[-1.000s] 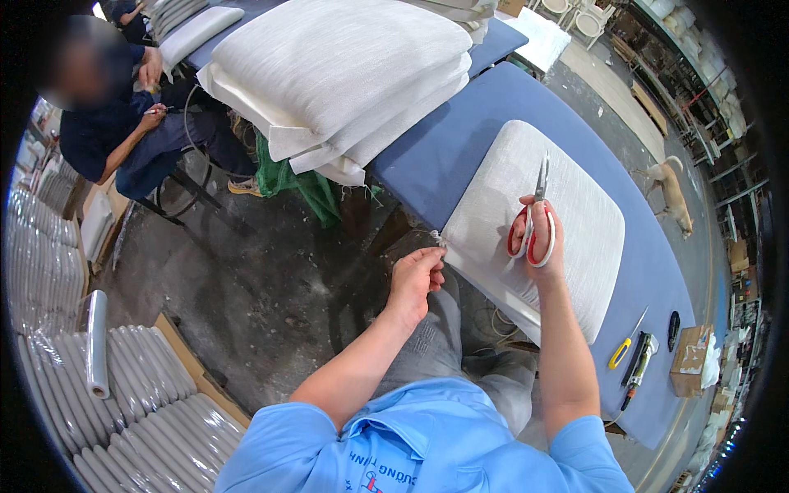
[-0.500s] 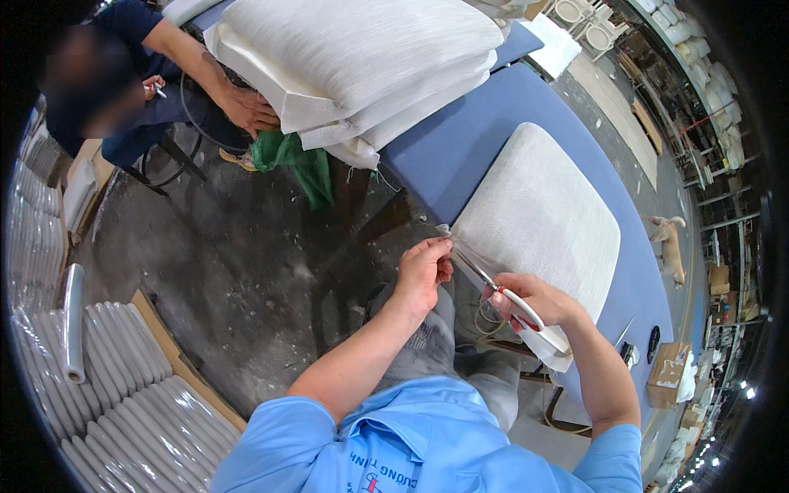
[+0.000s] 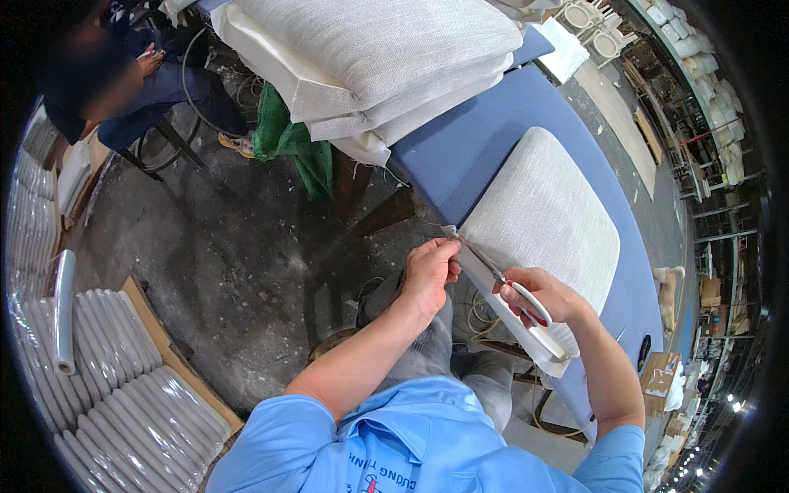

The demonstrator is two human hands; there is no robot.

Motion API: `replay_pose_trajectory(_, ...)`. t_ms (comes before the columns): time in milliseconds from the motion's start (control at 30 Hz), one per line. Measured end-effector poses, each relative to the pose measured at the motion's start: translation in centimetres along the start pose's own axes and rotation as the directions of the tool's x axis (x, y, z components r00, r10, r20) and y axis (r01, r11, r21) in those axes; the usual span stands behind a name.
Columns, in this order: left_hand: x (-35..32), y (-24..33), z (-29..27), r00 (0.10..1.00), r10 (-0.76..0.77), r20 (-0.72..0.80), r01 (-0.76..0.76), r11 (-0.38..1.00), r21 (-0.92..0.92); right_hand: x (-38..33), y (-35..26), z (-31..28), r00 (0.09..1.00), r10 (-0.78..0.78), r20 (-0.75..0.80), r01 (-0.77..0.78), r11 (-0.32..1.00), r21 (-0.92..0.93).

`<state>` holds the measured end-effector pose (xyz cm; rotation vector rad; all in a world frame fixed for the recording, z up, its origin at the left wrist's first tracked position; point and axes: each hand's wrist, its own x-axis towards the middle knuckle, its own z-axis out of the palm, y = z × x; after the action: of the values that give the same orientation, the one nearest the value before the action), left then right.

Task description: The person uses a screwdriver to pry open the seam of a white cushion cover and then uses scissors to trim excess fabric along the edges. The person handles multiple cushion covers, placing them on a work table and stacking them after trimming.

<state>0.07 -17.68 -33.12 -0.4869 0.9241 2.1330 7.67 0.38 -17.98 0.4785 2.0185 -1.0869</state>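
A light grey fabric-covered cushion [image 3: 546, 209] lies on the blue table [image 3: 477, 140], its loose white edge flap hanging over the near side. At the cushion's near left corner my left hand [image 3: 431, 264] is closed, pinching the end of that fabric flap [image 3: 509, 316]. My right hand [image 3: 538, 297] grips a pair of scissors [image 3: 530, 302] with white and red handles. Their metal blades point up and left along the flap, toward my left fingers. Whether the blade tips are parted is hard to make out.
Several similar cushions [image 3: 378, 62] are stacked at the table's far left, beside a green mesh cloth [image 3: 288, 144]. Another person [image 3: 164, 99] sits at the far left. Plastic-wrapped rolls [image 3: 140, 419] fill the lower left. A cardboard box [image 3: 660, 382] stands at the right.
The other person's arm has drawn back from the cushion stack and green cloth. My right hand and the scissors have shifted slightly; more of the white flap shows below the blades.
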Motion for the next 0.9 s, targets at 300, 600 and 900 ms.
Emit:
replay_pose_trajectory(300, -0.2, 0.0, 0.3, 0.997, -0.065, -0.033, 0.064, 0.997, -0.046, 0.8, -0.2, -0.4, 0.999, -0.03, -0.033, 0.03, 0.999, -0.024)
replay_pose_trajectory(600, 0.3, -0.6, 0.1, 0.997, -0.075, 0.022, 0.078, 0.987, -0.139, 1.2, -0.1, -0.6, 0.999, -0.019, -0.048, 0.018, 0.999, -0.026)
replay_pose_trajectory(900, 0.5, -1.0, 0.0, 0.995, -0.017, 0.098, 0.036, 0.981, -0.193, 1.5, 0.2, -0.7, 0.994, -0.068, -0.085, 0.059, 0.993, -0.103)
